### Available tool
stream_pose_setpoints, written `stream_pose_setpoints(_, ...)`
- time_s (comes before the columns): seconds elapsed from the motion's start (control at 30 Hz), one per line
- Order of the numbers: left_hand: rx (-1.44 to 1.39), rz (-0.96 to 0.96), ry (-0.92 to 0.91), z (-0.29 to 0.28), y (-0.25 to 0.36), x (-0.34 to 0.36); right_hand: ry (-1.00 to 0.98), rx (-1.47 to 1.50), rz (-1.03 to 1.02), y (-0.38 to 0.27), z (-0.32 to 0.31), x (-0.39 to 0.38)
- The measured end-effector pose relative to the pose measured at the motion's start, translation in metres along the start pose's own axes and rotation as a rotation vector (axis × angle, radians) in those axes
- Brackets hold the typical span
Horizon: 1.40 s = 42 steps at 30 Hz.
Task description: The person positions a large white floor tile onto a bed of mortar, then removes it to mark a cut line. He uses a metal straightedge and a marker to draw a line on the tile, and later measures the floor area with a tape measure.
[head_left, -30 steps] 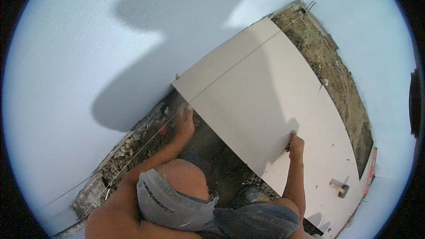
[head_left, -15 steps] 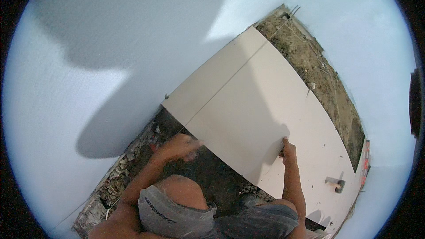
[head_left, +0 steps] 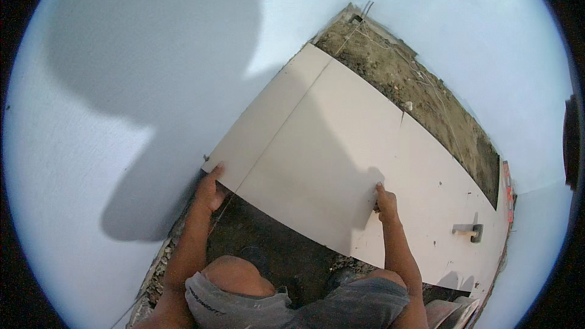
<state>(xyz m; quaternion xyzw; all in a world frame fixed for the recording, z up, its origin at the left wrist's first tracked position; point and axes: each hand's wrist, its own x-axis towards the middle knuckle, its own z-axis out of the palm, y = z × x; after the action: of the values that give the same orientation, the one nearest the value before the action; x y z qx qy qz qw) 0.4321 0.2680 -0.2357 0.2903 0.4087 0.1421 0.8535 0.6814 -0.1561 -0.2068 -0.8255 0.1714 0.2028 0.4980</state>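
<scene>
Head: left hand (head_left: 210, 191) touches pale slab (head_left: 304, 164)

Wooden-handled mallet (head_left: 477, 233) on broad flat flooring (head_left: 317, 140), long straight bar (head_left: 508, 190) right of mallet, bare-earth strip (head_left: 436, 100) behind flooring, smooth wall (head_left: 122, 140) left.

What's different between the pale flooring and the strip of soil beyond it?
The flooring is pale and smooth, while the soil is brown and lumpy. The flooring fills a broad area; the soil shows as a narrower strip. Both border the bluish walls.
</scene>
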Motion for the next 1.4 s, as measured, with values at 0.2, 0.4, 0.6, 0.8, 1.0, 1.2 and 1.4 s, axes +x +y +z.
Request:
stream_pose_setpoints(0.2, -0.108, 0.029, -0.143, 0.012, 0.004, 0.005, 0.065, -0.001, -0.055, 0.007, 0.002, -0.005)
stream_pose_setpoints(0.4, -0.123, 0.022, -0.197, 0.000, 0.000, 0.012, 0.145, -0.209, -0.102, 0.035, 0.003, 0.026)
stream_pose_setpoints(0.6, -0.103, 0.096, -0.114, -0.003, 0.009, 0.005, 0.185, -0.265, -0.101, 0.035, 0.005, 0.031)
stream_pose_setpoints(0.8, -0.062, 0.149, -0.162, -0.001, 0.006, 0.008, 0.238, -0.423, -0.165, 0.013, 0.014, 0.008)
stream_pose_setpoints(1.0, -0.110, 0.204, -0.179, 0.026, 0.009, -0.016, 0.334, -0.226, -0.215, 0.008, 0.013, -0.009)
stream_pose_setpoints(1.2, -0.126, 0.185, -0.193, 0.026, 0.016, -0.018, 0.388, -0.162, -0.261, 0.009, 0.018, -0.014)
stream_pose_setpoints(1.4, -0.099, 0.186, -0.145, 0.021, 0.016, -0.013, 0.420, -0.226, -0.221, 0.006, 0.025, -0.011)
